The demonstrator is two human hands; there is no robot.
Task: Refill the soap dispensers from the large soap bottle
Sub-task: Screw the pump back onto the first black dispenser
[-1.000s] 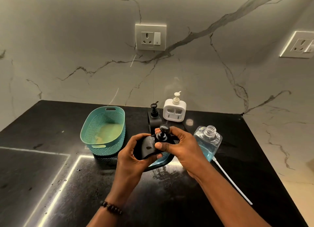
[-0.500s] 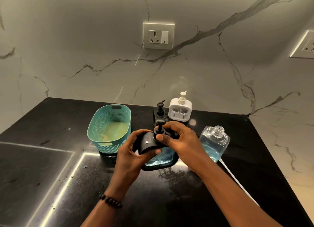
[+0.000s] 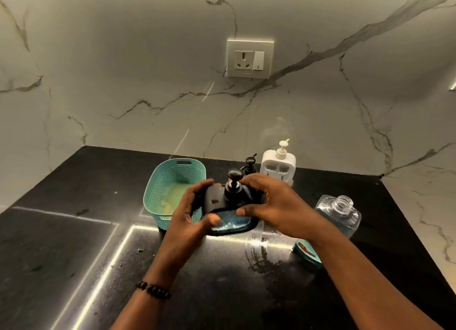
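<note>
A black soap dispenser [image 3: 230,206] with a black pump head and blue soap showing through its front window stands at the counter's middle. My left hand [image 3: 191,215] wraps its left side and my right hand [image 3: 274,206] holds its right side, fingers around the top. The large clear soap bottle [image 3: 339,215], cap off and holding a little blue soap, stands to the right. Behind are a second black dispenser [image 3: 249,165], partly hidden, and a white dispenser [image 3: 278,165] with a cream pump.
A teal perforated basket [image 3: 172,189] stands left of the dispenser on the black counter [image 3: 74,243]. A teal round lid [image 3: 307,253] lies under my right forearm. Spilled liquid shines in front. A wall socket [image 3: 249,58] sits on the marble backsplash.
The view has shifted right and closer. My right hand has left the pump head and moved to the dispenser's right side; the dispenser now stands more upright.
</note>
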